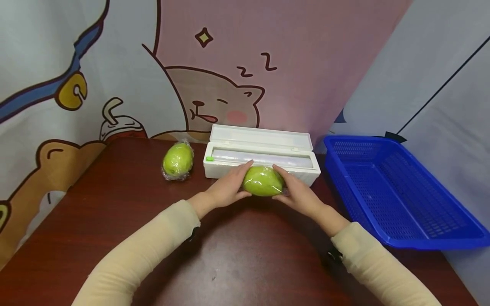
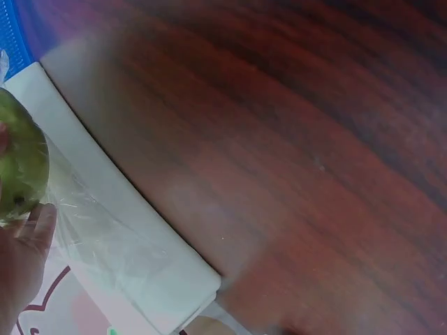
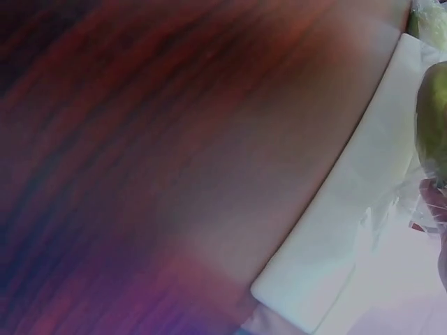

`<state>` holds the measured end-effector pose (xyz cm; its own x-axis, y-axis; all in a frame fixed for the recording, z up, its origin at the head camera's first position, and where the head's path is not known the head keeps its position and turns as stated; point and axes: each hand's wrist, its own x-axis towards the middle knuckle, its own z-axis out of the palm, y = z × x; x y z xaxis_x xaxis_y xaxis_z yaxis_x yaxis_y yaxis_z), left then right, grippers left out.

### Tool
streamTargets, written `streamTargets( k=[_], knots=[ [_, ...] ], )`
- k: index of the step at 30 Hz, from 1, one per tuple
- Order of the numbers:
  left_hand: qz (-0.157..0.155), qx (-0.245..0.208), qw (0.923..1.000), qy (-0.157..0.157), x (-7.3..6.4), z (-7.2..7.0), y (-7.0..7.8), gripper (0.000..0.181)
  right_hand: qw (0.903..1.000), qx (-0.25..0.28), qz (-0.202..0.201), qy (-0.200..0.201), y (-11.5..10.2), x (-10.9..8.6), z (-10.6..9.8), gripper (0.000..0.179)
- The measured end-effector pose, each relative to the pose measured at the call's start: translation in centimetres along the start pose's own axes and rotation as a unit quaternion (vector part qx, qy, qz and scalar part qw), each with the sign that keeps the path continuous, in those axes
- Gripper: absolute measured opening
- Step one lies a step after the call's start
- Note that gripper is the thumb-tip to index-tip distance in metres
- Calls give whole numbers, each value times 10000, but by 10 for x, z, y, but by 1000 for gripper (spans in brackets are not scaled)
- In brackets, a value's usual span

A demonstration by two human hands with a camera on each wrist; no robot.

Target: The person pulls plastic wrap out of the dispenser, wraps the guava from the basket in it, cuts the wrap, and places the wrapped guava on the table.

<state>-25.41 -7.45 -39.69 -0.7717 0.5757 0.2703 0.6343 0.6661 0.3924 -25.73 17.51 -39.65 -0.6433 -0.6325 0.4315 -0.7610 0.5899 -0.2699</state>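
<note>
Between my two hands is an oval, mango-shaped green fruit [image 1: 263,181] with shiny clear film over it. My left hand [image 1: 228,187] grips its left end and my right hand [image 1: 297,191] its right end, thumbs on the near side. Just behind it stands a white cling film box [image 1: 220,171] with its lid raised and a roll of film [image 1: 264,159] inside. In the left wrist view, loose clear film [image 2: 91,223] trails from the fruit across the box front. A second green fruit [image 1: 178,159], wrapped in crinkled film, lies left of the box.
A blue plastic basket [image 1: 356,204] with perforated sides stands on the right side of the dark wooden table [image 1: 237,259]. Behind everything hangs a cloth printed with cartoon animals [image 1: 222,100].
</note>
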Motion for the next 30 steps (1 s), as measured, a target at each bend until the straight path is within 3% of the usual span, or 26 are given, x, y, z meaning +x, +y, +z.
streamTargets(
  k=[9,15,19,23,30],
  knots=[
    [60,-255,9996,-82,4,-3,-5,70,9995,-230,-124,-172,4,0,-6,85],
    [175,-260,9994,-134,8,-7,-9,70,9882,-1111,-1035,192,8,-1,-8,90],
    [205,-315,9992,-167,9,-10,-9,70,9783,-1346,-1546,293,8,0,-8,86],
    [235,-316,9990,-196,11,-12,-7,70,9793,-1382,-1422,412,10,1,-6,84],
    [100,-372,9991,-179,15,-13,-2,70,9901,-944,-853,595,11,2,-7,83]
  ],
)
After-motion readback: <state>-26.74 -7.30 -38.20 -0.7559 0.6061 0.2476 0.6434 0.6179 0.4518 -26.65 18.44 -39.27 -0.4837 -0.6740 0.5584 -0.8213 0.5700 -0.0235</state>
